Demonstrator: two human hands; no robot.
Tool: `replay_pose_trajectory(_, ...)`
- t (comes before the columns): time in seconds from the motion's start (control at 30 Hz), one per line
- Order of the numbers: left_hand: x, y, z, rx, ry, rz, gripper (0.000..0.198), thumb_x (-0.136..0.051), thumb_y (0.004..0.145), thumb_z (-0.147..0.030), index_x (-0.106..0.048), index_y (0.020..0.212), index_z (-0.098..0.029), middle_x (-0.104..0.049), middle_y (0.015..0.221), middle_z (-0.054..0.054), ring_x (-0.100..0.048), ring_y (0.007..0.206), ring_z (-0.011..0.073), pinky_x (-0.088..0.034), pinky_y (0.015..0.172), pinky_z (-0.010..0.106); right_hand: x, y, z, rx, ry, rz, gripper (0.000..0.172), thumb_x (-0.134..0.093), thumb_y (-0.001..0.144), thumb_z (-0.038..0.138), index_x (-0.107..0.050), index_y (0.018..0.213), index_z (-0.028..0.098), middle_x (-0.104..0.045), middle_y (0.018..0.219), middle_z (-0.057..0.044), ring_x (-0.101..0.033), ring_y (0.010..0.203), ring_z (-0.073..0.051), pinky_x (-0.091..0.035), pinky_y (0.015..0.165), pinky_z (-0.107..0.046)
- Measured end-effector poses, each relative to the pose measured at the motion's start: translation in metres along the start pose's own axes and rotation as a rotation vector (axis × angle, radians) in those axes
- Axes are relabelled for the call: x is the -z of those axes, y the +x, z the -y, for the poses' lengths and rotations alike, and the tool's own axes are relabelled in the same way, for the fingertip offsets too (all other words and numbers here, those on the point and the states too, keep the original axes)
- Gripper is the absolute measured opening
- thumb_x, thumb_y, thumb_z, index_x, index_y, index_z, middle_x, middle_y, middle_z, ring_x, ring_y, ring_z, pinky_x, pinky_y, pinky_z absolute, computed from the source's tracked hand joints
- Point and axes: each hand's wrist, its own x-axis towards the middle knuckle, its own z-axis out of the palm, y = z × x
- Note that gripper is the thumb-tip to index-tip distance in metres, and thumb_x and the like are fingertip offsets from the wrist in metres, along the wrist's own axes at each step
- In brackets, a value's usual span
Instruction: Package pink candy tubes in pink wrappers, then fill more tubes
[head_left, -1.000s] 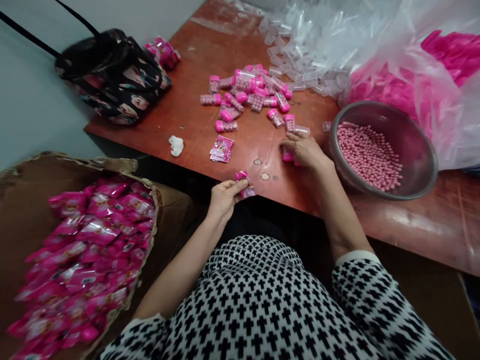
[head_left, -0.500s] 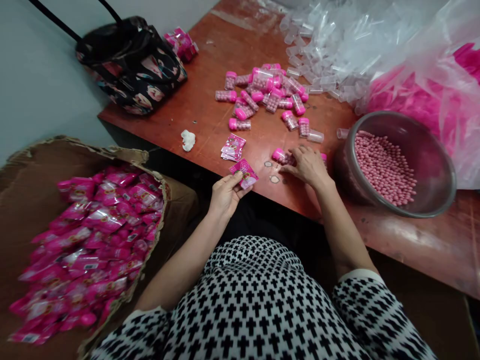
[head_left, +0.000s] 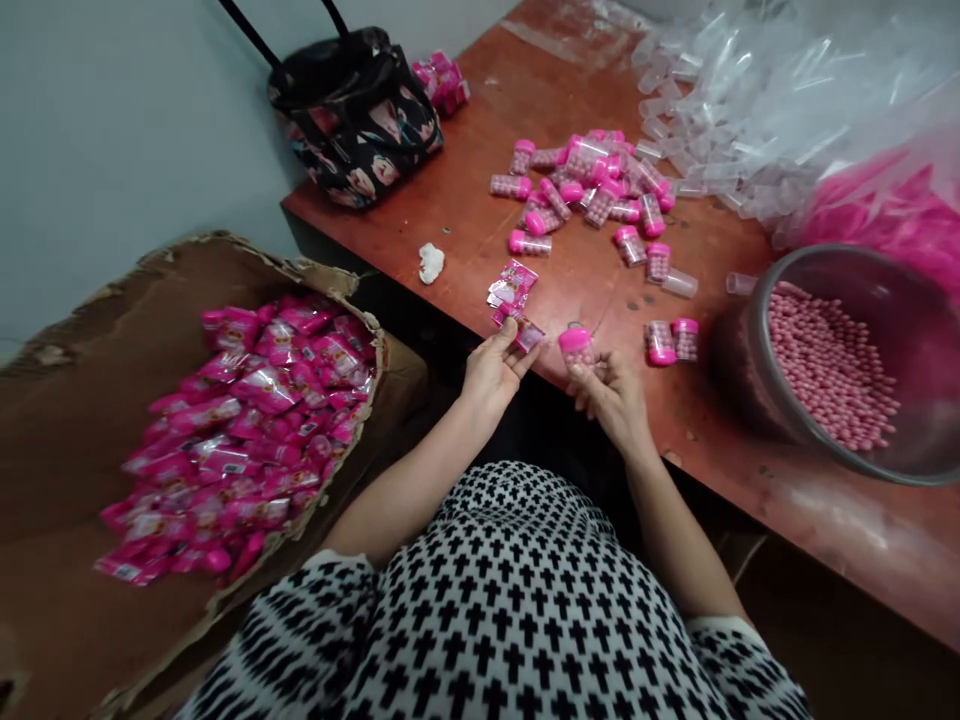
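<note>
bottle | right hand | cap up-frame | long axis near-vertical in view

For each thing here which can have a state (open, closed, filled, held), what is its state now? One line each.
Packet: flat, held by the left hand; seal unclear
Jar: capped, held by the right hand
Jar pair: capped, beads inside
Bowl: uncovered, partly filled with pink beads
Loose tube: lying sideways
Carton: open, piled with pink bags
Handbag: upright, top open
</note>
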Motion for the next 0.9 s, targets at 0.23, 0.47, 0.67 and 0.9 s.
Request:
replay_pose_trajectory(0.23,-0.004,-0.004,0.011,0.038,-0.023,0.043,0.013,-0.072,0.073,-0.020,-0.062,0.077,-0.014,-0.068,0.074,0.002,-0.066,0.073,0.0122,-0.054,0.079,0.028,-0.026,-0.015,-0.002,-0.016,0.144,-0.056,0.031,-0.062,0.078,0.046,-0.047,0.090,0.021,-0.059,0.057,0.007,-0.048,0.039,-0.007,-0.032,0.034,-0.017)
replay_pose_trajectory(0.47,-0.008,-0.011,0.016,-0.056,0.102,0.147,0.023,-0.078,0.066,-0.025,-0.060,0.074,-0.013,-0.066,0.072,0.001,-0.064,0.067,0.0110,-0.053,0.071,0.026,-0.025,-0.014,-0.006,0.006,0.128,-0.079,0.032,-0.064,0.076,0.045,-0.047,0.089,0.022,-0.060,0.059,0.007,-0.049,0.041,-0.007,-0.034,0.036,-0.016)
replay_pose_trajectory(0.67,-0.014,-0.015,0.010,-0.099,0.291,0.248,0.035,-0.081,0.058,-0.037,-0.060,0.075,-0.014,-0.066,0.071,0.001,-0.063,0.062,0.0112,-0.052,0.064,0.024,-0.026,-0.011,-0.012,-0.059,0.265,-0.016,0.035,-0.066,0.074,0.048,-0.046,0.087,0.022,-0.061,0.058,0.006,-0.048,0.038,-0.007,-0.031,0.033,-0.016)
replay_pose_trajectory(0.9,-0.015,-0.016,0.012,-0.082,0.396,0.315,0.041,-0.085,0.049,-0.036,-0.062,0.073,-0.012,-0.065,0.064,0.001,-0.061,0.055,0.0117,-0.051,0.059,0.025,-0.031,-0.012,-0.017,0.066,0.166,-0.160,0.031,-0.067,0.074,0.043,-0.048,0.087,0.022,-0.062,0.065,0.005,-0.051,0.045,-0.007,-0.037,0.039,-0.018)
